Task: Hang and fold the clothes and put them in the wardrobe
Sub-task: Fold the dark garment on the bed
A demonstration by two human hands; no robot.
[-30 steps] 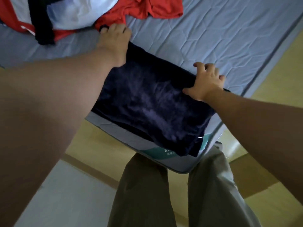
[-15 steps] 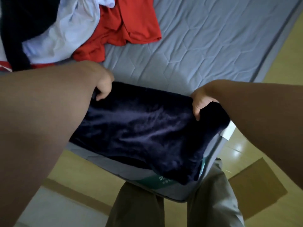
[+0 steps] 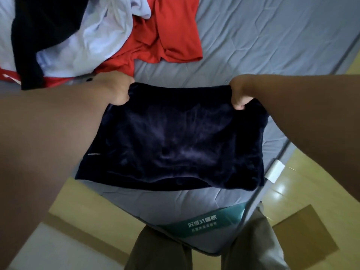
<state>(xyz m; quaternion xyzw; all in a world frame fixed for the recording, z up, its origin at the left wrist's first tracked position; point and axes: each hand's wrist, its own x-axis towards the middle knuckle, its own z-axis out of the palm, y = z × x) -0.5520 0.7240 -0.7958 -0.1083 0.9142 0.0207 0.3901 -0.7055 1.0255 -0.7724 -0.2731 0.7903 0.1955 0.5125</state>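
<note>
The folded navy garment point(image 3: 175, 141), soft, limp and probably light, drapes between the left hand point(image 3: 116, 88) and right hand point(image 3: 240, 94), each clenched on a corner, the sensible hold.

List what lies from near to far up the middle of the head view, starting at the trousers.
Nearest first: trousers → teal mattress label → navy garment, its far corners gripped by the left hand and right hand → bare strip of grey mattress → red garment.
</note>
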